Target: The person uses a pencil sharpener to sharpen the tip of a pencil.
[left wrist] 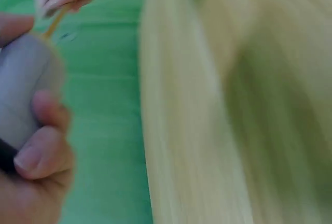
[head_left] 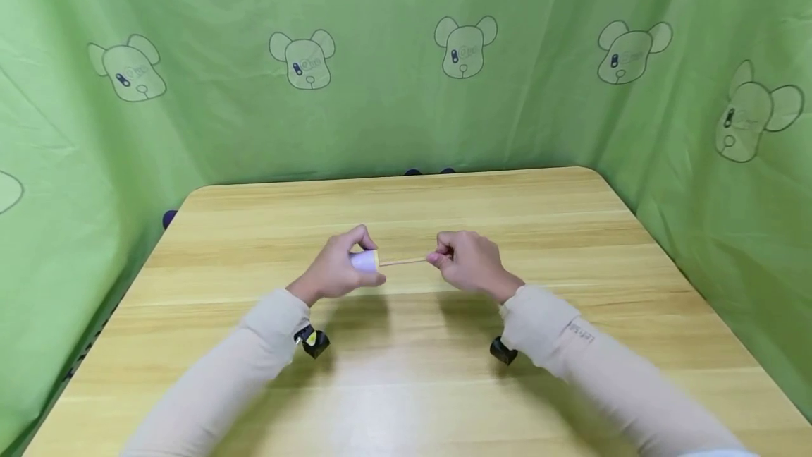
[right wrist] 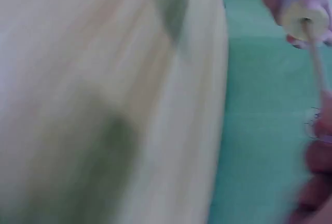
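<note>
My left hand (head_left: 337, 268) grips a lavender cylinder (head_left: 364, 261), its thumb and fingers curled round the sides. A pale yellow end of the cylinder (right wrist: 293, 22), with a small hole at its middle, faces right. One tip of a thin wooden stick (head_left: 404, 261) meets that hole. The other end is pinched between thumb and fingers of my right hand (head_left: 471, 261). Both hands are raised over the table, with the stick stretched nearly level between them. In the left wrist view the cylinder (left wrist: 26, 79) has a dark base, partly covered by the palm.
A light wood-grain table (head_left: 406, 400) lies beneath the hands, their shadows falling on it. Green curtains (head_left: 380, 118) printed with bear heads stand behind and at both sides. Small black devices (head_left: 315, 343) hang under the cuffs.
</note>
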